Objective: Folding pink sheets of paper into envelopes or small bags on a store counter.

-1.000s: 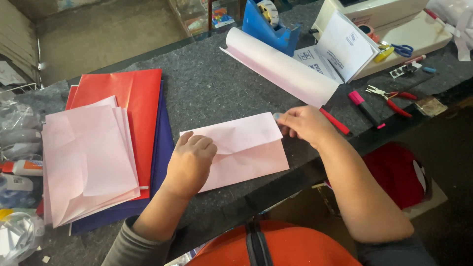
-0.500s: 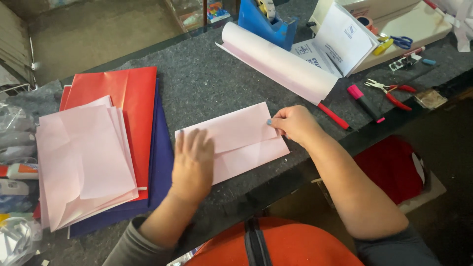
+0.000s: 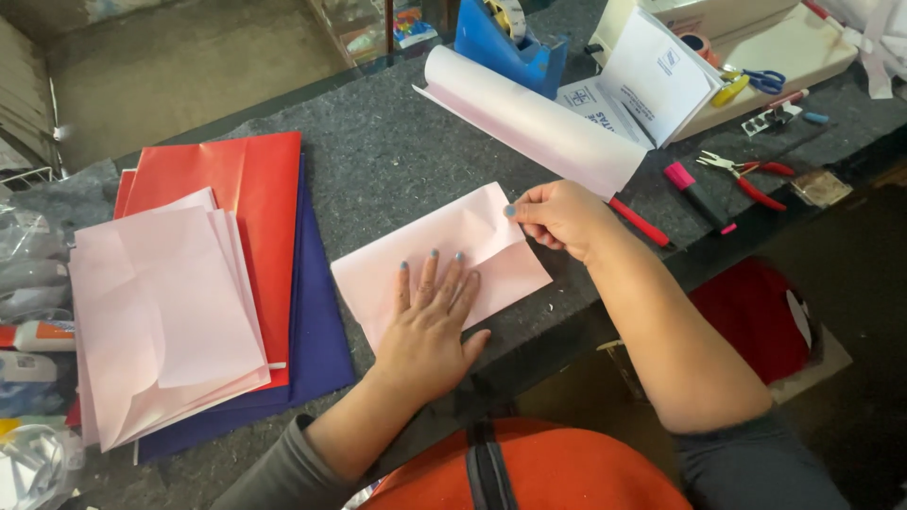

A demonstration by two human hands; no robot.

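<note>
Head view: pink sheet [image 3: 444, 255] mid-frame, partly folded.
Left hand [image 3: 430, 326] spread flat on it; right hand [image 3: 557, 217] pinching top-right flap, crease probably unfinished.

At the far edge of the tabletop [image 3: 397, 161] I see an open white booklet [image 3: 652, 80] with blue print, propped against a cream box [image 3: 765, 42]. At the left edge lies a white glue tube [image 3: 38, 335] with an orange cap and a label too blurred to make out. No screens or signs show.
</note>
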